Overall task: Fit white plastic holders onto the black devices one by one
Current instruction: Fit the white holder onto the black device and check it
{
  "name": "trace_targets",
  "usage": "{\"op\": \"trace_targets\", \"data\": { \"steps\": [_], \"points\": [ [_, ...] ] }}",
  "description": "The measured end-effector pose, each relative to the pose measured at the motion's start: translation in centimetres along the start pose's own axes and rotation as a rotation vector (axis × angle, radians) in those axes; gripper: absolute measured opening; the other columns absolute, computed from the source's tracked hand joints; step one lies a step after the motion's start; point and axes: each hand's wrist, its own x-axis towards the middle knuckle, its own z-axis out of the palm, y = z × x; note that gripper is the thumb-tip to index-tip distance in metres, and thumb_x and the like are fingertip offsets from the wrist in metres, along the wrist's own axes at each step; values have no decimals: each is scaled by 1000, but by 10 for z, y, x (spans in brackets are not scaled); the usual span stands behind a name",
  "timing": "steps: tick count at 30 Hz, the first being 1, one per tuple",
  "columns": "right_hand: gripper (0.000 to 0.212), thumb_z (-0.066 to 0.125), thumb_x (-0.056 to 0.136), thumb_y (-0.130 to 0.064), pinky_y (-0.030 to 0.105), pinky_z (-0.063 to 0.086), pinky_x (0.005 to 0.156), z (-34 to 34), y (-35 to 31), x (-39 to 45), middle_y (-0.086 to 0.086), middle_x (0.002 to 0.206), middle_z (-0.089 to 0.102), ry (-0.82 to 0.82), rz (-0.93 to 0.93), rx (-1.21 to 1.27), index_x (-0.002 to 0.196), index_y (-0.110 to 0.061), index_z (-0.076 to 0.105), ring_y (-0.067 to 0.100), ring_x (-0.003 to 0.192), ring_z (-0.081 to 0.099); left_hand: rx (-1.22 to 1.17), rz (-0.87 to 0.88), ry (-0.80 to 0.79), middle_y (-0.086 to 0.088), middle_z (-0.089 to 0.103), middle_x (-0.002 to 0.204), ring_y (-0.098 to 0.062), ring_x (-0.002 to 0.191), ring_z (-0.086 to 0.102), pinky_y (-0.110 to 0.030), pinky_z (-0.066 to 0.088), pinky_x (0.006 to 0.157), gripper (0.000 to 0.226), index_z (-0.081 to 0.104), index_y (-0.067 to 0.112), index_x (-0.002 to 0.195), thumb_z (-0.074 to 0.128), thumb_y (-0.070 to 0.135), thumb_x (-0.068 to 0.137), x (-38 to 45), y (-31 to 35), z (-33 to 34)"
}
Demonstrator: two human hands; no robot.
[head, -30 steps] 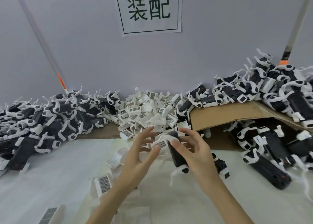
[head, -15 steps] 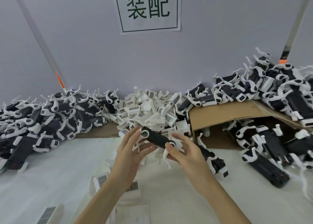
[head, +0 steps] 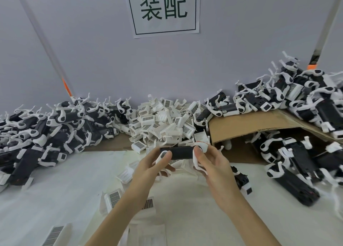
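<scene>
1. Change since a second ago: the black device (head: pixel 181 152), then held upright and half hidden by the fingers, has been turned to lie level between both hands at centre frame. Judgement: a holder looks seated on this unit; a check or set-down is likely next.
2. Table (head: pixel 55 199), white: open room at 7 to 8 o'clock of the hands; stray loose holders lie at 6 to 7 o'clock.
3. Finished pile, left (head: pixel 46 134), 9 o'clock; likely the drop side.
4. Cardboard flap (head: pixel 250 123), 2 o'clock; its edge lies near the right knuckles, and more devices crowd under and over it.
5. Loose white holders heap (head: pixel 163 123), 12 o'clock, just behind the device.
6. Left hand (head: pixel 150 169): fingers curled under the device's left end, thumb on top, pinching it.
7. Right hand (head: pixel 211 164): thumb and fingers pinch the right end at its white holder (head: pixel 201 146).
</scene>
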Motion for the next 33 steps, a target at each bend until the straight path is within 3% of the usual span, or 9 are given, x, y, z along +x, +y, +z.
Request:
{"op": "trace_targets", "data": {
  "steps": [5, 11, 16, 20, 23, 25, 27, 30, 33],
  "points": [
    [45, 75, 82, -55, 28, 57, 90, 0, 1, -1, -6, 112, 78, 0, -68, -160, 117, -27, 75, 11, 107, 74, -45, 35, 11, 1, 72, 130, -22, 109, 71, -34, 50, 95, 45, 66, 31, 135, 68, 46, 93, 1, 3, 0],
    [42, 71, 84, -57, 22, 58, 74, 3, 1, -2, -6, 107, 78, -59, -87, -195, 115, -29, 74, 14, 101, 75, -63, 79, 12, 10, 67, 142, -14, 133, 61, -36, 45, 105, 51, 62, 37, 141, 70, 47, 92, 2, 6, -9],
    [41, 70, 82, -60, 22, 58, 73, 3, 2, -3, -8, 105, 78, -40, -84, -209, 111, -31, 75, 12, 100, 75, -34, 88, 1, 5, 70, 135, -18, 123, 66, -27, 51, 93, 48, 65, 30, 139, 69, 43, 93, 2, 6, -10],
    [35, 70, 76, -65, 16, 56, 70, 3, 2, -3, -7, 95, 79, -32, -97, -224, 97, -38, 77, 7, 90, 74, 19, 70, 59, 9, 69, 135, -11, 121, 67, -20, 55, 85, 45, 64, 43, 136, 73, 56, 94, 4, 3, -7],
    [52, 69, 71, -72, 14, 53, 69, 3, 10, -2, -1, 87, 78, -34, -99, -274, 93, -26, 79, 12, 82, 73, 263, 178, 123, 7, 69, 128, -13, 95, 71, -27, 59, 77, 38, 60, 48, 135, 61, 55, 97, 4, -4, -3],
    [51, 68, 72, -73, 14, 53, 70, 3, 13, -3, 0, 87, 79, -27, -89, -277, 90, -27, 79, 16, 83, 73, 449, 295, 74, 9, 63, 126, -12, 101, 67, -36, 62, 79, 35, 62, 42, 134, 65, 45, 99, 4, -11, -1],
    [51, 60, 80, -78, 16, 54, 71, 4, 13, -3, 3, 88, 78, -50, -66, -288, 90, -32, 80, 14, 82, 73, 590, 344, 45, 10, 61, 121, -10, 105, 65, -33, 61, 80, 37, 63, 39, 131, 76, 36, 96, 5, -14, 0],
    [55, 47, 95, -66, 30, 53, 74, 5, 7, 0, 11, 84, 73, -92, 40, 34, 93, -25, 84, 18, 76, 66, 385, 176, 41, 5, 75, 98, -21, 73, 74, -39, 64, 69, 25, 64, 32, 120, 76, 26, 98, 6, -13, 0],
    [35, 51, 104, -40, 33, 52, 79, 3, 4, 1, 3, 94, 75, -142, 23, 71, 103, -29, 84, 17, 85, 68, 77, 40, 12, -6, 79, 91, -22, 71, 74, -30, 61, 66, 16, 67, 26, 119, 68, 30, 104, 4, -9, 6]
  ]
}}
